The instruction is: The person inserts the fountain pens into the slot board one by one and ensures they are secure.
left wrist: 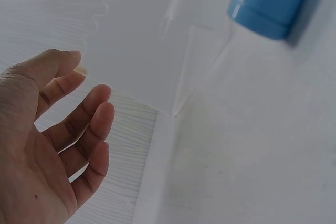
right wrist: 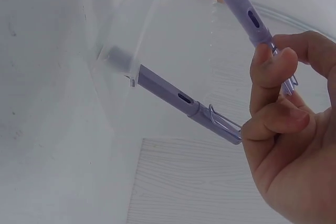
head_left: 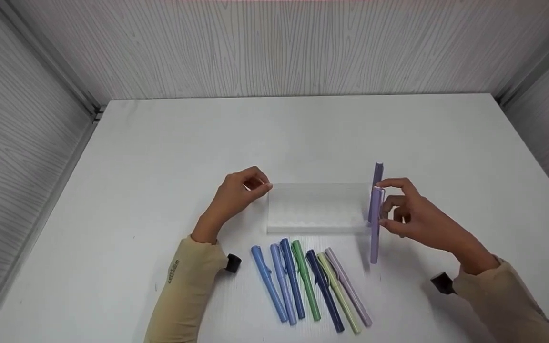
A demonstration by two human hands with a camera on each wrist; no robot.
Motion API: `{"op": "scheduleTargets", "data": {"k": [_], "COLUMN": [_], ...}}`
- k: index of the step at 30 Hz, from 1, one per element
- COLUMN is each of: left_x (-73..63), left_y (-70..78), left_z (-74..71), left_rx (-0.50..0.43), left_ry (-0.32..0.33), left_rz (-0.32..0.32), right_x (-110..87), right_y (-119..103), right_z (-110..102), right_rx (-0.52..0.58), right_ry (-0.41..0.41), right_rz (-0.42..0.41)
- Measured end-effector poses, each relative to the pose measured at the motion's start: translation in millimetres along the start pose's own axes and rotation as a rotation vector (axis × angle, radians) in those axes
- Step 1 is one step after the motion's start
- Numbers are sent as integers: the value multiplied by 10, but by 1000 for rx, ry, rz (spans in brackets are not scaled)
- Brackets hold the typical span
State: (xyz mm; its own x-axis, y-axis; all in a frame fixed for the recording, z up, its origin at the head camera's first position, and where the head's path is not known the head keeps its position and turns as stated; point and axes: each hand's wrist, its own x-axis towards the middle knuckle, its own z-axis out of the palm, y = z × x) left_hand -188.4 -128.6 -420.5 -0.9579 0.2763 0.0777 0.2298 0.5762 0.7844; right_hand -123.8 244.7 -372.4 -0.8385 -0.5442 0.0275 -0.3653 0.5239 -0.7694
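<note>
A clear, see-through pen holder (head_left: 320, 206) stands on the table; scalloped edges show on its plastic (left wrist: 142, 51) in the left wrist view. My left hand (head_left: 236, 194) pinches its upper left corner between thumb and forefinger. At the right end, my right hand (head_left: 410, 214) holds a lavender pen (head_left: 375, 233) upright with its clip end on top. Just behind that one, a darker purple pen (head_left: 377, 174) rises from the holder's right end. The right wrist view shows this standing pen's (right wrist: 165, 88) lower part behind the plastic, with its clip end near my fingers.
In front of the holder lies a loose row of capped pens: several blue ones, a green pen (head_left: 307, 281), a yellow-green pen (head_left: 340, 293) and a pale mauve pen (head_left: 349, 288). Wood-grain panels (head_left: 274, 47) bound the white table (head_left: 255, 133) at the back and sides.
</note>
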Motion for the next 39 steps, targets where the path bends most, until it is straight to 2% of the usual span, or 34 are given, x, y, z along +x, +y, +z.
{"op": "scheduleTargets", "data": {"k": [10, 16, 31, 39], "left_x": [1, 5, 18, 9], "left_y": [5, 0, -24, -2], "left_z": [3, 19, 11, -4], "left_rx": [-10, -16, -19, -14], "left_ry": [7, -5, -13, -12], "left_rz": [10, 24, 11, 6], "right_x": [30, 39, 110, 209], "right_y": [-21, -32, -59, -34], "right_z": [-42, -49, -65, 8], "right_rx": [32, 51, -32, -193], "right_ry": [157, 205, 304, 360], "right_rz": [-90, -123, -78, -64]}}
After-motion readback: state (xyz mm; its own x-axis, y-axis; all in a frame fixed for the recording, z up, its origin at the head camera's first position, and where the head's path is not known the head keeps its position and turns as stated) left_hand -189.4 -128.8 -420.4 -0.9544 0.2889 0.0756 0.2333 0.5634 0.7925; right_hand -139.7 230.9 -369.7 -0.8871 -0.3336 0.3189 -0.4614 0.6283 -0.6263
